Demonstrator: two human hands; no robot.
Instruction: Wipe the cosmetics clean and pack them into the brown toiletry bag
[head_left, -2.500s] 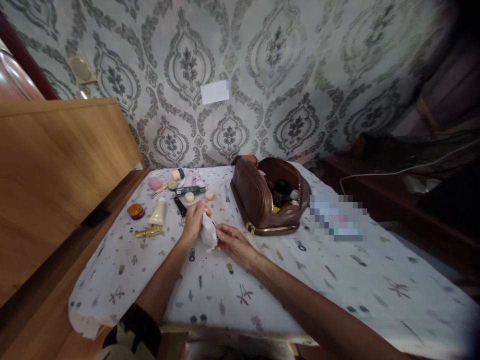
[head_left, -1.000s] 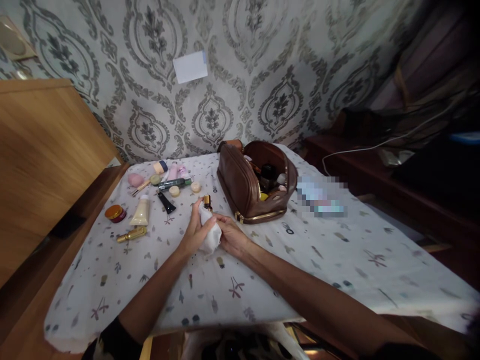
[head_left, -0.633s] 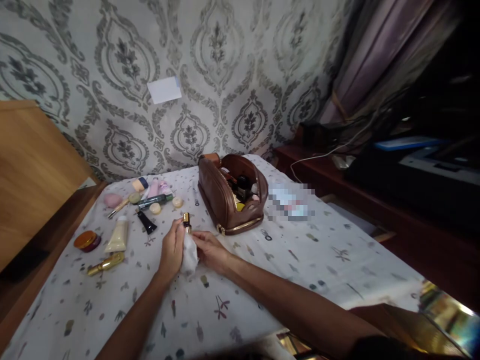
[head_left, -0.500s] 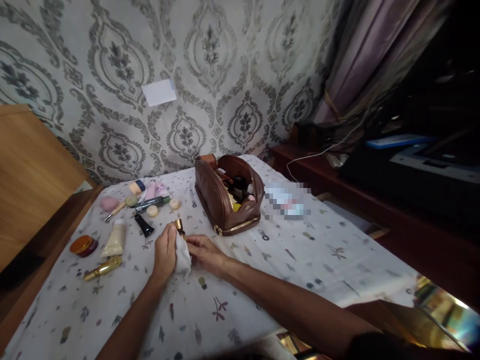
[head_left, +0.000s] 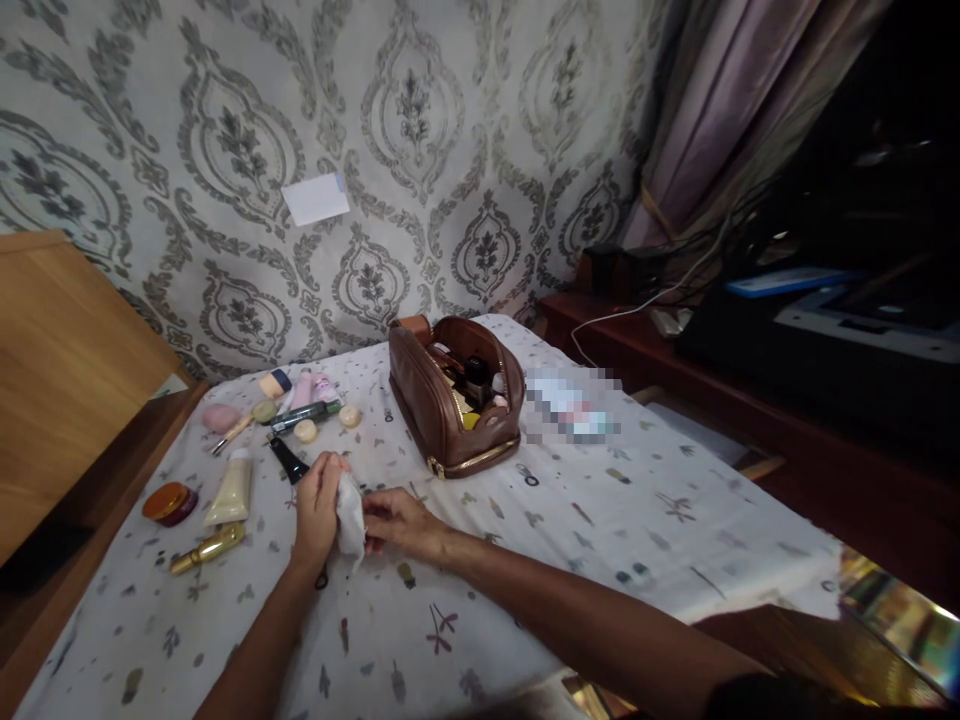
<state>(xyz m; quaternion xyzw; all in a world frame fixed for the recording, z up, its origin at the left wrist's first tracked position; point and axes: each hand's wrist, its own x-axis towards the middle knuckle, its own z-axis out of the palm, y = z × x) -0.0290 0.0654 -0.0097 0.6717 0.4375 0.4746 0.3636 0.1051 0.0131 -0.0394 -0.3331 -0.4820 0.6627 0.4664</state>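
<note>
A crumpled white cloth (head_left: 350, 520) is gripped in my left hand (head_left: 319, 508), whose fingers are closed on it and point away from me. My right hand (head_left: 403, 525) is at the cloth's right side with its fingers curled. Whatever it grips there is hidden by the cloth and fingers; the gold-capped item is out of sight. Just beyond my left hand lies a black tube (head_left: 287, 460). Further left are a cream tube (head_left: 232, 488), a gold tube-shaped container (head_left: 208, 549) and a jar with an orange lid (head_left: 169, 502).
An open brown toiletry bag (head_left: 420, 400) full of cosmetics stands beyond my hands. A pink sponge (head_left: 221, 418), a dark green bottle (head_left: 305, 415) and small round pots (head_left: 349, 415) lie at the back left. A blurred-out packet (head_left: 571, 402) is right of the bag, on the patterned cloth-covered table (head_left: 600, 540).
Both hands have shifted slightly left and toward me with the cloth. The gold-capped item that stuck up between them is now hidden. The view has tilted slightly.
</note>
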